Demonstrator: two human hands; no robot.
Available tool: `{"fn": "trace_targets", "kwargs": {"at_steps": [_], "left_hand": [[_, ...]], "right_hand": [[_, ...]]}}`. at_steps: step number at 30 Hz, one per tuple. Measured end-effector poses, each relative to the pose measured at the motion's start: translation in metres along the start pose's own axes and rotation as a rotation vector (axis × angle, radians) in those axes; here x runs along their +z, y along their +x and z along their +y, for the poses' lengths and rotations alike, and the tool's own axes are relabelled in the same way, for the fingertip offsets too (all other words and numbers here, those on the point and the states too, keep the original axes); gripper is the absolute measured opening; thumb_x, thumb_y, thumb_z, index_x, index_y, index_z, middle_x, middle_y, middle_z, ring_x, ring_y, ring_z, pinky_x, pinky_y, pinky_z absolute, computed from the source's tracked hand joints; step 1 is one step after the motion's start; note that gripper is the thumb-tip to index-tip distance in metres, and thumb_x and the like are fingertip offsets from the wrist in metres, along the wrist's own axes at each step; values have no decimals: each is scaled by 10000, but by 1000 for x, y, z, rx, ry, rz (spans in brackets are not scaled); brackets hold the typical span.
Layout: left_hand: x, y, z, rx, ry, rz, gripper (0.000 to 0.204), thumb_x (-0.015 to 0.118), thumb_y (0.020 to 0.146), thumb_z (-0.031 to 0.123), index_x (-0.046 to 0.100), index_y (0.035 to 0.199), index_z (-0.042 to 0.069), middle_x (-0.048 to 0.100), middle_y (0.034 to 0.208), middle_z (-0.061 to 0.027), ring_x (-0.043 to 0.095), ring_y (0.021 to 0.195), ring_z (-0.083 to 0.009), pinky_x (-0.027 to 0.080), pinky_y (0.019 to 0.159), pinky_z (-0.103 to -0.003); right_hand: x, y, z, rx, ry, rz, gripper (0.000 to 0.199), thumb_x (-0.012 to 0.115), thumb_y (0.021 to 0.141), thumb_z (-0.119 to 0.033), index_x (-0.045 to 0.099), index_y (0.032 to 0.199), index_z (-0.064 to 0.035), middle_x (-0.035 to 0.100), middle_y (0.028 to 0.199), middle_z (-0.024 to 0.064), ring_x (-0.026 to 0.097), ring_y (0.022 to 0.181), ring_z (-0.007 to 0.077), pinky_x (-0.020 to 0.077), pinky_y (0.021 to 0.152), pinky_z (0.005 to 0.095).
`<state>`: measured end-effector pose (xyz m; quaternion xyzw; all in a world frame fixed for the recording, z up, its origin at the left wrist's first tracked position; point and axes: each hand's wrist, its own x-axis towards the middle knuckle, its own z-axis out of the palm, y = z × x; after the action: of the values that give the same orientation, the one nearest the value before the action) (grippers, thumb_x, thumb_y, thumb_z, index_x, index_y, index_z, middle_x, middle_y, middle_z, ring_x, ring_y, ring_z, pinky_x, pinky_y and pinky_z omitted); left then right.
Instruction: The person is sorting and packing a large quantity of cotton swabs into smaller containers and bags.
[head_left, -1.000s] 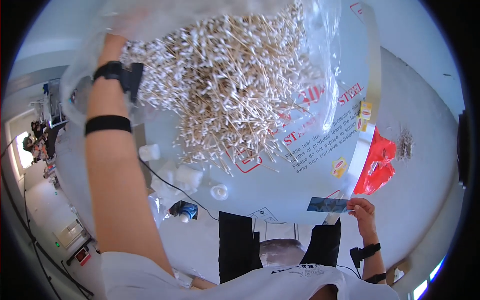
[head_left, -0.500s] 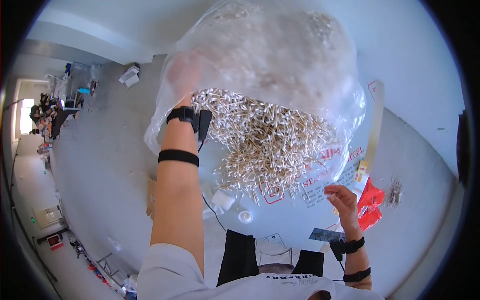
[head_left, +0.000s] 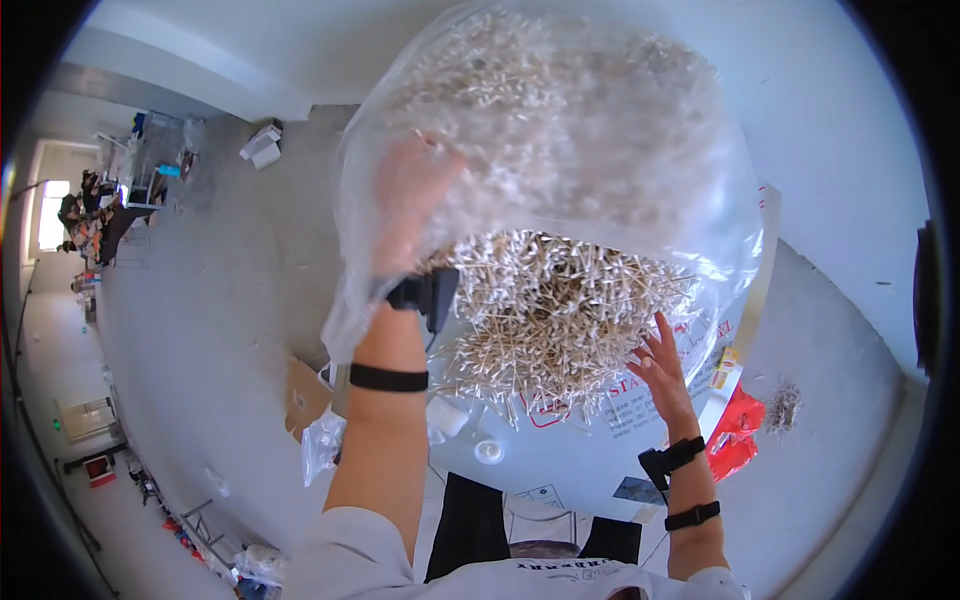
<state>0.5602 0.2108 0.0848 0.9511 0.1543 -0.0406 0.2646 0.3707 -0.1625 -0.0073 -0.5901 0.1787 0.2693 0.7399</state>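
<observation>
I see the left hand (head_left: 415, 190) through the clear plastic bag (head_left: 640, 170), its grip unreadable; the right hand (head_left: 660, 372), fingers spread, is beside piled cotton swabs (head_left: 560, 335).

the clear bag (head_left: 640, 150) walls off the far side of the table (head_left: 565, 460), and its plastic covers the left hand (head_left: 415, 185). the heap of cotton swabs (head_left: 560, 330) blocks the middle, with the right hand (head_left: 658, 372) taking up the room at its near right edge. a hand could pass along the table's near strip, between the small round white thing (head_left: 489, 452) and the dark card (head_left: 637, 489). farther left, the left forearm (head_left: 378, 445) and a white bundle (head_left: 447, 415) stand in the way.
</observation>
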Motion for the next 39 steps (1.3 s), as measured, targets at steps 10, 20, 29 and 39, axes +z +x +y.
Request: {"fn": "trace_targets", "kwargs": {"at_steps": [10,20,29,39], "left_hand": [[42,-99,84,362,397,199,451,594,769,244,529,1143,1,510,1184,-251,546,1024,-359,431,859,-422],[26,-95,18,531,58,532,468,645,785,252,527,1203,78,477,1277,-192,451,1162,-363,339,973,-466],[16,-2,-10,247,-285,-20,499,685,774,292,542,1192,62,579,1142,-172,546,1052,-317,417,880,-415],[43,-81,76,380,62,196,680,742,665,416,534,1213,71,602,1047,-167,556,996,-315,430,845,-437]], "right_hand": [[21,33,28,68,109,-89,1102,723,727,-432,-34,1465,-120,12,1498,247,106,1383,356,209,1077,448],[18,16,-10,42,-317,64,822,731,770,-223,259,1410,-15,402,1343,262,556,1106,301,487,855,361],[-6,13,-23,-133,-220,157,623,690,805,-189,396,1336,-50,530,1208,160,550,1075,215,485,852,316],[18,23,2,-90,219,-76,1047,746,712,-436,70,1466,-170,162,1493,121,382,1250,286,460,895,399]]}}
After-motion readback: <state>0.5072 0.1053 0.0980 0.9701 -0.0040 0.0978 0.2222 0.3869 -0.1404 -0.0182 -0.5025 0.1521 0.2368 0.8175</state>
